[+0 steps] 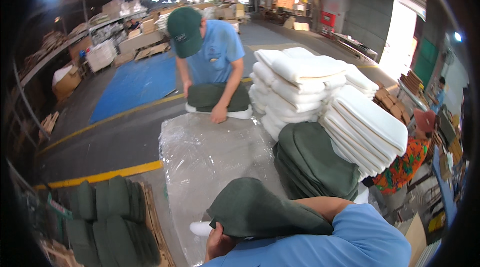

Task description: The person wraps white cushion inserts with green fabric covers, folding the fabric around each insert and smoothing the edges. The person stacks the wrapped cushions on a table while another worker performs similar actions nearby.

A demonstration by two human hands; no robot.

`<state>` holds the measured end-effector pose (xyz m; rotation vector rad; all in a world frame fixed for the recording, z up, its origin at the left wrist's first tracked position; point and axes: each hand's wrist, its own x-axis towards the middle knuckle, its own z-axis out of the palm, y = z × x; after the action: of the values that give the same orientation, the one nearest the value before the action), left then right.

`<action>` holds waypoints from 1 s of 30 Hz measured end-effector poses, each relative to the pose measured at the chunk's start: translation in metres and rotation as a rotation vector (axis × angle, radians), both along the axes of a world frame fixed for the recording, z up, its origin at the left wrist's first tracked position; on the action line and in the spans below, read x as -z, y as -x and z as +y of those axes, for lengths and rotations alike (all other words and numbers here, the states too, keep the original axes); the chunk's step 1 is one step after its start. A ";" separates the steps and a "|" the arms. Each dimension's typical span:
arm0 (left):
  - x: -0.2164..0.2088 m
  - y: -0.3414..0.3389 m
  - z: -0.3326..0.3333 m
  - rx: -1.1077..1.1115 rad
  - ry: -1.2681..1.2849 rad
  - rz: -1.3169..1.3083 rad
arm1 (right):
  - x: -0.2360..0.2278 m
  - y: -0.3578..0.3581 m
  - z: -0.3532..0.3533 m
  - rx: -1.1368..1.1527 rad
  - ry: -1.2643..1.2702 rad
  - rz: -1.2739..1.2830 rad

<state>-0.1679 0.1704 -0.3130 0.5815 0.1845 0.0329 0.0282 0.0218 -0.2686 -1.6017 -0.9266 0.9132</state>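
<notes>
Close to my body is a dark green fabric cover [255,212], with the end of a white foam pad [200,228] showing below its left side. My left hand [220,242] grips the cover's near left edge, fingers closed on the cloth. My right forearm [322,204] reaches in behind the cover, which hides the right hand. Just beyond it, to the right, lies a stack of dark green covers [312,159]. White foam pads [367,127] are piled behind that stack.
A plastic-wrapped table [210,149] stretches ahead. Across it, a co-worker [212,47] presses a green cover [218,98] over a white pad. Filled green cushions [107,222] sit on a pallet [151,217] at lower left. Another person [405,162] is at right.
</notes>
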 end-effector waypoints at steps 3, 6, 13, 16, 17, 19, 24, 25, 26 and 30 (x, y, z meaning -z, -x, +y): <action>-0.014 0.006 -0.003 -0.137 0.018 0.091 | -0.002 0.000 0.007 -0.046 0.003 0.041; -0.021 -0.003 -0.004 -0.370 -0.001 0.330 | -0.010 0.002 0.004 -0.066 0.009 0.118; 0.023 0.008 0.016 -0.655 -0.088 0.428 | -0.001 0.021 0.082 -0.307 0.005 0.214; 0.038 0.007 0.031 -0.745 -0.143 0.489 | 0.003 0.022 0.108 -0.379 0.010 0.217; 0.041 0.007 0.037 -0.776 -0.150 0.479 | 0.004 0.022 0.114 -0.400 0.014 0.217; 0.047 0.008 0.044 -0.816 -0.161 0.509 | 0.006 0.018 0.126 -0.434 0.016 0.219; 0.077 0.010 0.069 -0.835 -0.246 0.743 | 0.034 0.012 0.171 -0.488 0.035 0.161; 0.084 0.008 0.074 -0.833 -0.243 0.740 | 0.045 0.009 0.181 -0.496 0.042 0.136; 0.092 0.004 0.074 -0.814 -0.237 0.737 | 0.058 0.004 0.190 -0.491 0.059 0.096; 0.109 -0.002 0.070 -0.742 -0.274 0.763 | 0.099 -0.008 0.213 -0.557 0.217 -0.186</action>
<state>-0.1660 0.2404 -0.4216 0.7514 1.1465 0.5673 0.0360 0.2348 -0.3680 -1.6580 -1.4910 1.2939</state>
